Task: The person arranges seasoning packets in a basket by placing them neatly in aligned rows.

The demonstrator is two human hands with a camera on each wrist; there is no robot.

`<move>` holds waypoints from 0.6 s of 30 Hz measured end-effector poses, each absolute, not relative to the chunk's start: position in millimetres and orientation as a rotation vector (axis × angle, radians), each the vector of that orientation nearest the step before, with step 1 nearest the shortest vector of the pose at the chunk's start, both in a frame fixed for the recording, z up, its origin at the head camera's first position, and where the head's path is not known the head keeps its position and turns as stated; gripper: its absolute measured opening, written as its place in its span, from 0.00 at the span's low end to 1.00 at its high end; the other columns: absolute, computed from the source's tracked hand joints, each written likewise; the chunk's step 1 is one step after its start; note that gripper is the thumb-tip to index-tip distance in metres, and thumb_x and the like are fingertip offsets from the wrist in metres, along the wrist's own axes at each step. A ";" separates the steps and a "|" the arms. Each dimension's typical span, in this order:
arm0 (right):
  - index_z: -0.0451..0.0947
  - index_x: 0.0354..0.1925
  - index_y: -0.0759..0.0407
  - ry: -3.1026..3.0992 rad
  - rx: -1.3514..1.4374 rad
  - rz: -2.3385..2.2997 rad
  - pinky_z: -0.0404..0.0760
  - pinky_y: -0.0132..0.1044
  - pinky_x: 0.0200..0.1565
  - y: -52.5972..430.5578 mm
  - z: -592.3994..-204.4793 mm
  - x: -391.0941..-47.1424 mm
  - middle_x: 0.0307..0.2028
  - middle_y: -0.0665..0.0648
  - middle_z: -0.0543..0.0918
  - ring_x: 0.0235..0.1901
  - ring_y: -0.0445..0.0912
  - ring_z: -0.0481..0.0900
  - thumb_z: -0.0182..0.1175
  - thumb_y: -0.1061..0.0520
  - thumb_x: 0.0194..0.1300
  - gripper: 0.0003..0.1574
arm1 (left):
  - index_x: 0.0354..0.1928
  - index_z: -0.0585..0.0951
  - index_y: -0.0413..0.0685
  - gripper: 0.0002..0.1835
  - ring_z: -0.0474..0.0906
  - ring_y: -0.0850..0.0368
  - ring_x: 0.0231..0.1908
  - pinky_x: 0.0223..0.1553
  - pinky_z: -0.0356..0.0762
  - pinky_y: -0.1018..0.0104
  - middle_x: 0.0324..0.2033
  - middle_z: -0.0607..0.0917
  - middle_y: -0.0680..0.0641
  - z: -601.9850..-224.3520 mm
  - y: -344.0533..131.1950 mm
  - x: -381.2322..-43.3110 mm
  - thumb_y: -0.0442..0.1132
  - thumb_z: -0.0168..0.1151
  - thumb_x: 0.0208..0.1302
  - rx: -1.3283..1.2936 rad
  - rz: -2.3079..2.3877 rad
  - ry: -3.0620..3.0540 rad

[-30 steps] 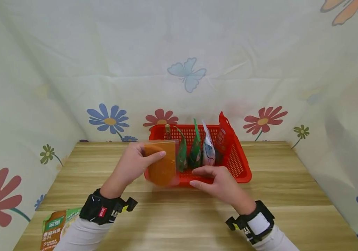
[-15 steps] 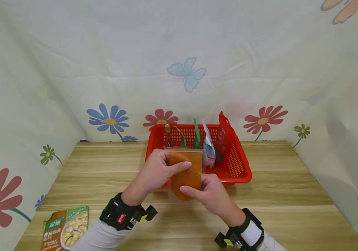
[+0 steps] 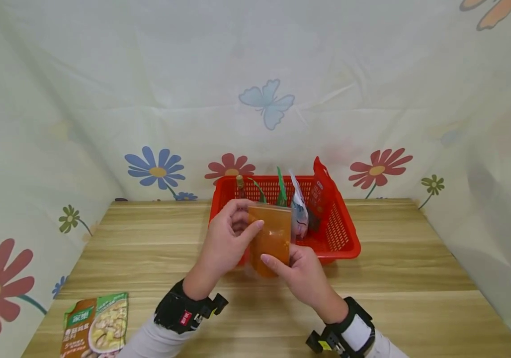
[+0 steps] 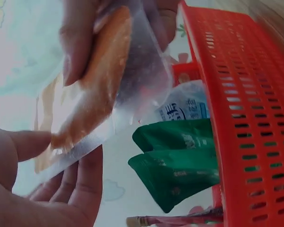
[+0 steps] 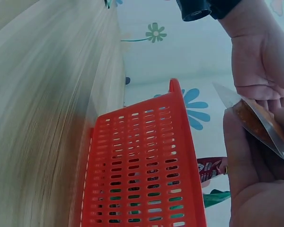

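A flat, clear plastic sachet of orange-brown paste [image 3: 272, 241] is held up in front of the basket. My left hand [image 3: 225, 236] pinches its left edge, thumb on the near face and fingers behind. My right hand [image 3: 306, 276] grips the lower right side, thumb across the front. The left wrist view shows both thumbs on the shiny sachet [image 4: 92, 101]. Behind it stands the red plastic basket [image 3: 349, 248], holding upright green pouches [image 4: 180, 165], a white-blue pouch [image 3: 299, 216], a red bag [image 3: 322, 191] and a small bottle with a gold cap [image 3: 239, 182].
A brown and green seasoning packet [image 3: 96, 325] with a picture of food lies at the table's front left. The wooden table [image 3: 398, 298] meets flower-printed cloth walls [image 3: 184, 99] at the back and sides.
My left hand brought the sachet rightward from the basket's left side, and my right hand took hold of its lower right. Since then, the left fingers have shifted slightly along the left edge.
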State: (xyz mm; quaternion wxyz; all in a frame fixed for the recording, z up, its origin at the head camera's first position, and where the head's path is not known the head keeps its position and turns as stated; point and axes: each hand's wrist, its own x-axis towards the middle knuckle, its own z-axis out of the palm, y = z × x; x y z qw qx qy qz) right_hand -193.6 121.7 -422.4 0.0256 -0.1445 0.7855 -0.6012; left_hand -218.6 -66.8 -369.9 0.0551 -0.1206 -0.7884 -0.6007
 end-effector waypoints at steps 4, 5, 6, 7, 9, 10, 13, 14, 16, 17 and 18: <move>0.84 0.56 0.56 2.473 -0.444 -1.860 0.87 0.36 0.50 119.0 -423.9 -193.1 0.51 0.56 0.89 0.47 0.45 0.88 0.64 0.45 0.71 0.22 | 0.59 0.68 0.49 0.27 0.85 0.57 0.38 0.46 0.88 0.62 0.42 0.85 0.48 -369.3 -60.9 -211.8 0.40 0.72 0.64 -0.301 -1.519 -2.409; 0.84 0.56 0.56 2.501 -0.453 -1.861 0.87 0.36 0.50 117.9 -424.3 -192.6 0.51 0.56 0.89 0.47 0.45 0.89 0.64 0.46 0.72 0.21 | 0.57 0.67 0.48 0.27 0.84 0.57 0.37 0.44 0.88 0.63 0.42 0.83 0.47 -368.9 -59.2 -209.4 0.41 0.72 0.64 -0.299 -1.411 -2.420; 0.84 0.55 0.56 2.539 -0.473 -1.853 0.87 0.37 0.49 117.0 -425.1 -192.4 0.50 0.56 0.90 0.46 0.44 0.89 0.63 0.46 0.72 0.21 | 0.55 0.68 0.47 0.25 0.83 0.57 0.36 0.43 0.88 0.64 0.42 0.82 0.47 -368.0 -57.7 -206.8 0.42 0.73 0.64 -0.311 -1.296 -2.431; 0.84 0.55 0.56 2.583 -0.497 -1.841 0.87 0.37 0.49 116.1 -425.7 -192.0 0.50 0.55 0.90 0.45 0.44 0.89 0.63 0.47 0.72 0.20 | 0.53 0.70 0.46 0.23 0.82 0.57 0.35 0.43 0.88 0.64 0.41 0.81 0.46 -367.2 -56.2 -204.0 0.43 0.72 0.64 -0.330 -1.169 -2.436; 0.83 0.55 0.57 2.660 -0.556 -1.817 0.88 0.37 0.47 114.2 -426.2 -191.2 0.49 0.56 0.90 0.44 0.43 0.89 0.62 0.49 0.73 0.18 | 0.49 0.74 0.44 0.19 0.81 0.56 0.34 0.42 0.88 0.65 0.39 0.81 0.46 -366.9 -53.7 -199.3 0.46 0.71 0.65 -0.384 -0.918 -2.422; 0.83 0.54 0.58 2.696 -0.580 -1.795 0.88 0.36 0.46 113.1 -425.9 -190.8 0.48 0.55 0.90 0.42 0.42 0.89 0.62 0.50 0.73 0.17 | 0.48 0.77 0.44 0.18 0.81 0.56 0.34 0.42 0.88 0.65 0.38 0.82 0.45 -366.7 -52.5 -197.0 0.47 0.70 0.66 -0.411 -0.816 -2.413; 0.83 0.52 0.59 2.812 -0.636 -1.689 0.88 0.32 0.39 109.7 -423.6 -188.4 0.37 0.53 0.90 0.32 0.38 0.84 0.62 0.56 0.73 0.13 | 0.50 0.81 0.41 0.22 0.86 0.53 0.37 0.45 0.88 0.62 0.40 0.86 0.44 -365.4 -48.5 -189.9 0.52 0.68 0.68 -0.458 -0.665 -2.417; 0.83 0.50 0.59 2.851 -0.647 -1.642 0.87 0.30 0.37 108.3 -422.2 -187.3 0.33 0.51 0.88 0.30 0.37 0.81 0.62 0.57 0.73 0.11 | 0.52 0.81 0.39 0.25 0.87 0.52 0.39 0.46 0.88 0.61 0.42 0.87 0.43 -364.2 -47.0 -187.4 0.55 0.66 0.68 -0.458 -0.668 -2.438; 0.83 0.47 0.59 2.934 -0.649 -1.524 0.85 0.28 0.35 105.4 -420.0 -184.5 0.26 0.47 0.83 0.26 0.36 0.75 0.62 0.59 0.72 0.08 | 0.58 0.79 0.37 0.32 0.88 0.50 0.42 0.47 0.88 0.59 0.46 0.88 0.42 -361.2 -44.1 -183.0 0.59 0.64 0.68 -0.450 -0.744 -2.498; 0.83 0.45 0.59 2.974 -0.660 -1.456 0.84 0.28 0.34 103.8 -419.0 -182.8 0.24 0.46 0.80 0.26 0.36 0.74 0.62 0.59 0.72 0.06 | 0.60 0.77 0.37 0.35 0.89 0.49 0.44 0.47 0.87 0.58 0.48 0.88 0.41 -359.4 -42.8 -181.2 0.62 0.63 0.68 -0.441 -0.795 -2.527; 0.83 0.44 0.59 3.012 -0.679 -1.387 0.84 0.28 0.34 102.1 -417.8 -180.8 0.24 0.46 0.79 0.26 0.36 0.73 0.63 0.60 0.72 0.05 | 0.62 0.76 0.36 0.38 0.89 0.48 0.45 0.48 0.87 0.57 0.49 0.88 0.41 -357.5 -41.8 -179.4 0.64 0.62 0.68 -0.431 -0.846 -2.550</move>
